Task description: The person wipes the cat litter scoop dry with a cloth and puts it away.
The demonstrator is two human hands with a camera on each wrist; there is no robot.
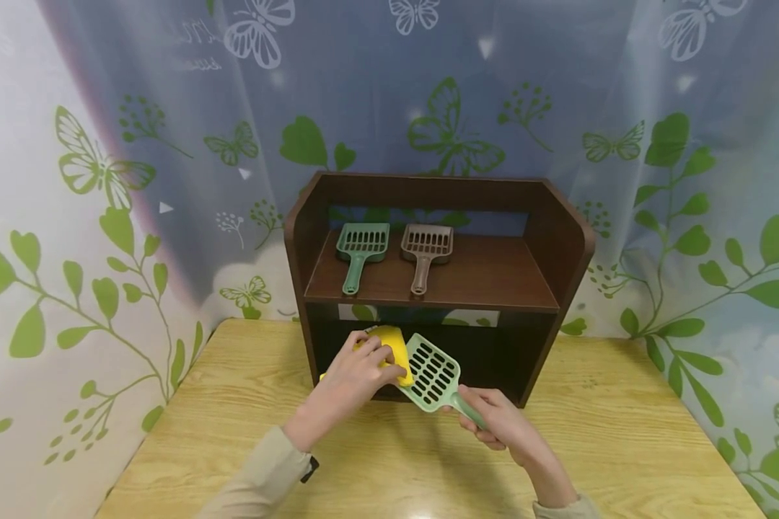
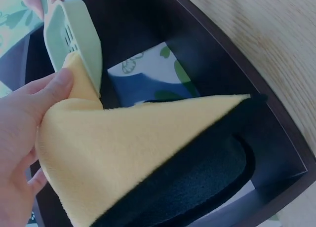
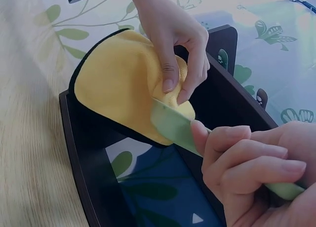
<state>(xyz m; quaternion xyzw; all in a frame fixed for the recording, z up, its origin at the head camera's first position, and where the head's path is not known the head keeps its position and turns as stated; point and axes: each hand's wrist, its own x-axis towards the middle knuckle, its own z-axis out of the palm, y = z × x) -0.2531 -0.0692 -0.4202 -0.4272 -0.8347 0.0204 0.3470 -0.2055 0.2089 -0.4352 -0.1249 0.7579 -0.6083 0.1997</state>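
My right hand (image 1: 496,420) grips the handle of a light green litter scoop (image 1: 433,371), its slotted head pointing up and left. A yellow cloth with a dark edge (image 2: 113,148) is bunched in my left hand (image 1: 362,364), pinched between thumb and fingers. In the right wrist view, the cloth (image 3: 113,84) touches the rim of the scoop head (image 3: 170,123). Both hands are in front of the lower compartment of a dark brown shelf (image 1: 428,303). On the upper board lie a darker green scoop (image 1: 363,241) and a brown scoop (image 1: 426,245), side by side.
The shelf stands on a light wooden table (image 1: 234,404), near its back edge. Behind it hangs a curtain (image 1: 376,94) printed with butterflies and leaves. The shelf's side panels (image 1: 558,245) rise to either side of the two stored scoops.
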